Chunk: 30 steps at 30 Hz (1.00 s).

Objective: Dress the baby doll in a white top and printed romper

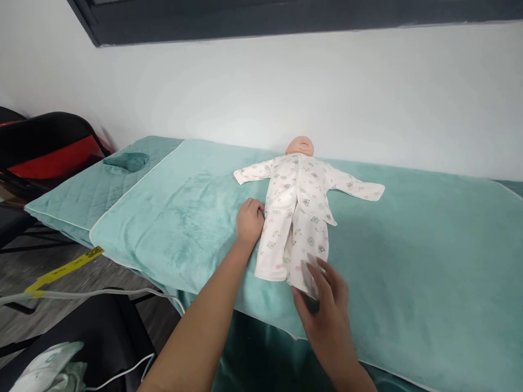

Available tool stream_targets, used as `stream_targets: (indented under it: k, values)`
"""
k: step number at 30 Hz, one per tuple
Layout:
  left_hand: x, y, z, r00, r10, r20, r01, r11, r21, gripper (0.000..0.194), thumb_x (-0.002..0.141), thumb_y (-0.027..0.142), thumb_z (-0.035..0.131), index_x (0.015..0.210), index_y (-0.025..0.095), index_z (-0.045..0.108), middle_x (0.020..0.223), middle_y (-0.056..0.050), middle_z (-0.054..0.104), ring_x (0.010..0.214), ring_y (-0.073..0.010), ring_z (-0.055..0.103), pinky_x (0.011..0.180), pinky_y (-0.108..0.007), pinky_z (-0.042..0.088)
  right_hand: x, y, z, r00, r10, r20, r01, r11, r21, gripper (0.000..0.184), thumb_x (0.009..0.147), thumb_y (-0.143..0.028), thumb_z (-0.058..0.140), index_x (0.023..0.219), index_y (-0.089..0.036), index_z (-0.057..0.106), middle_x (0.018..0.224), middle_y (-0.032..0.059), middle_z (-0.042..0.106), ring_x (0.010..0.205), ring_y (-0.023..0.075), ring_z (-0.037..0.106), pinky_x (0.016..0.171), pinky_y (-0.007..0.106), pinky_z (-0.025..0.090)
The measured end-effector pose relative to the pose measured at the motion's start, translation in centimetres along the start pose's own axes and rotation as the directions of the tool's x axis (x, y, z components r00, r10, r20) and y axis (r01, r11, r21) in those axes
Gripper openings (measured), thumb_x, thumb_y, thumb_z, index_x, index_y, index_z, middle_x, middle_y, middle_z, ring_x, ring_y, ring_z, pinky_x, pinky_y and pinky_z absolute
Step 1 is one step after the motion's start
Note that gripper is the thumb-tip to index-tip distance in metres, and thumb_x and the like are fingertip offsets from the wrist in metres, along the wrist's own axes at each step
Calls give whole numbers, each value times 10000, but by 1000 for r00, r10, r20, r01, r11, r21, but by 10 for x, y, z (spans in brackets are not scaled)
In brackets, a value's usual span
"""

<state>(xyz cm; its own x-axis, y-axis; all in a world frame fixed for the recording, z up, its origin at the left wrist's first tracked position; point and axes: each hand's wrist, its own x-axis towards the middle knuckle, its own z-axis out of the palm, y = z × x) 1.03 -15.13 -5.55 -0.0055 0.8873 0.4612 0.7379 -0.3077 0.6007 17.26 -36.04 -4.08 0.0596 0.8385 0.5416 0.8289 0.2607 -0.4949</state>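
A baby doll (300,145) lies on its back, its head toward the wall. It wears a white printed jacket (286,177) with both sleeves spread sideways and matching trousers (274,245). Beside the doll's waist, at the trousers' left edge, rests my left hand (250,220). Its fingers are curled inward; whatever they may grip is hidden. My right hand (329,307) is at the lower end of the right trouser leg, thumb and fingers apart around the hem. No doll feet show below the hems.
A green plush cover (425,261) spreads over the massage bed, which has a face hole (126,161) at the left. Black chairs (49,136) stand left. A pale cable (102,292) crosses the lower left, above a seat holding bundled fabric (53,367). The wall borders the far edge.
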Motion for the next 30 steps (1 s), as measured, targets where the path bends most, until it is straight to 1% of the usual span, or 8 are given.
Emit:
stream_targets:
  k: [2,5,12,19,25,30]
  values:
    - [0,1,0,1000,3,0,-3,1000,5,283,759,-7,404,735,213,580,802,-41,606,804,-195,565,734,-309,434,5,-2,6,999,-13,30,14,999,-47,473,936,-259,553,1395,-272,440,1483,140,384,1353,358,381,957,566,503]
    - [0,1,-1,1000,3,-5,-3,1000,16,284,762,-7,401,735,212,579,797,-40,605,798,-193,564,726,-305,431,12,-5,12,996,-57,66,62,994,-88,432,947,-204,508,1370,-276,464,1516,105,388,1411,353,323,1016,587,464]
    - [0,-1,0,1000,10,-10,-10,1000,17,291,751,-14,406,734,214,586,791,-40,605,797,-194,567,725,-305,432,20,-1,18,994,-104,41,106,994,-38,281,944,-159,477,1214,-230,511,1456,98,491,1407,314,365,1051,573,443]
    - [1,-1,1,1000,8,-10,-8,1000,13,285,747,-16,416,726,211,586,790,-39,608,803,-195,571,726,-305,435,23,6,18,996,-89,-19,89,995,51,245,878,-81,504,1068,-230,545,1380,87,549,1330,298,432,1011,532,472]
    - [0,1,-1,1000,0,-6,0,1000,4,284,748,-13,412,726,211,586,792,-38,606,792,-190,571,722,-304,436,21,10,17,998,-42,-50,49,986,160,258,869,-95,506,1079,-240,545,1346,83,570,1302,282,465,1009,525,471]
    - [0,4,-2,1000,-15,-2,15,1000,-5,282,747,-11,412,717,212,582,789,-37,605,790,-190,570,722,-306,437,19,9,14,998,-54,-22,56,986,157,322,886,-100,491,1171,-240,542,1371,88,547,1318,275,445,1033,516,452]
